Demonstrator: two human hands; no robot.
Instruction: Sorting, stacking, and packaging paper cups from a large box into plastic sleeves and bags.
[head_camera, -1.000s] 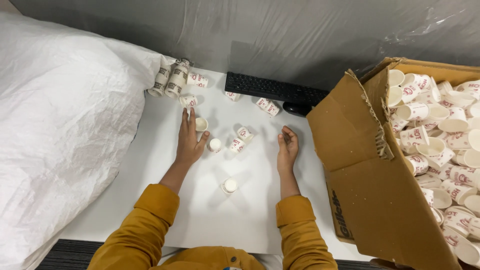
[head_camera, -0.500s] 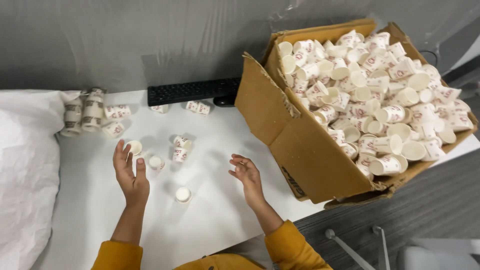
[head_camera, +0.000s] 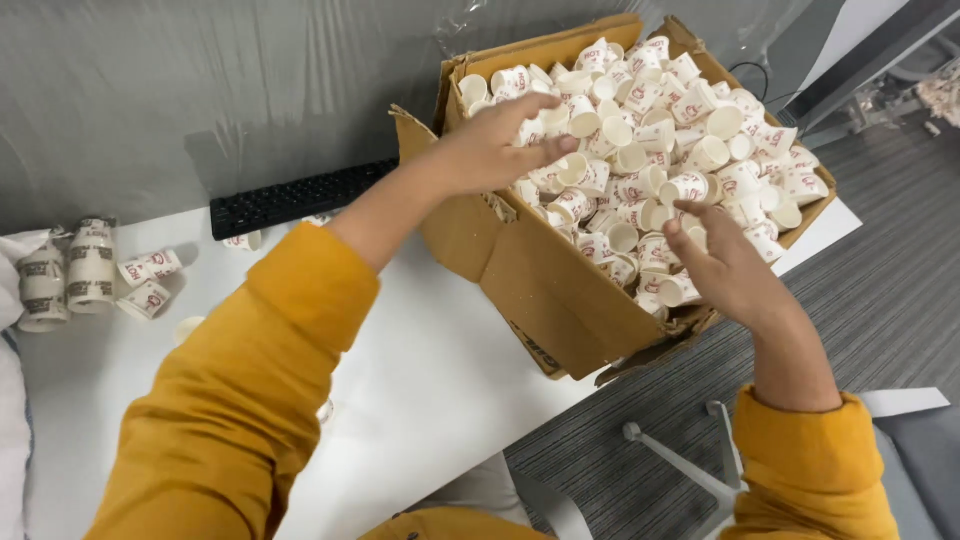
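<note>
A large cardboard box (head_camera: 545, 285) full of small white paper cups with red print (head_camera: 690, 120) stands at the right end of the white table (head_camera: 440, 380), jutting over its edge. My left hand (head_camera: 500, 148) reaches over the box's torn near-left flap, fingers stretched flat and resting on the cups at the left of the pile. Over the box's near right corner my right hand (head_camera: 725, 265) hovers with fingers spread, the tips just above the cups. Neither hand grips a cup. Both arms wear mustard-yellow sleeves.
A black keyboard (head_camera: 300, 195) lies at the back of the table against a grey plastic-covered wall. Short stacks of cups (head_camera: 70, 270) and two loose cups (head_camera: 150, 280) sit at the far left. A chair base (head_camera: 690, 470) stands on the grey floor below.
My view has swung right, from the table's middle to the box. Both hands left the loose cups on the table and moved over the box; the left now touches the pile.
</note>
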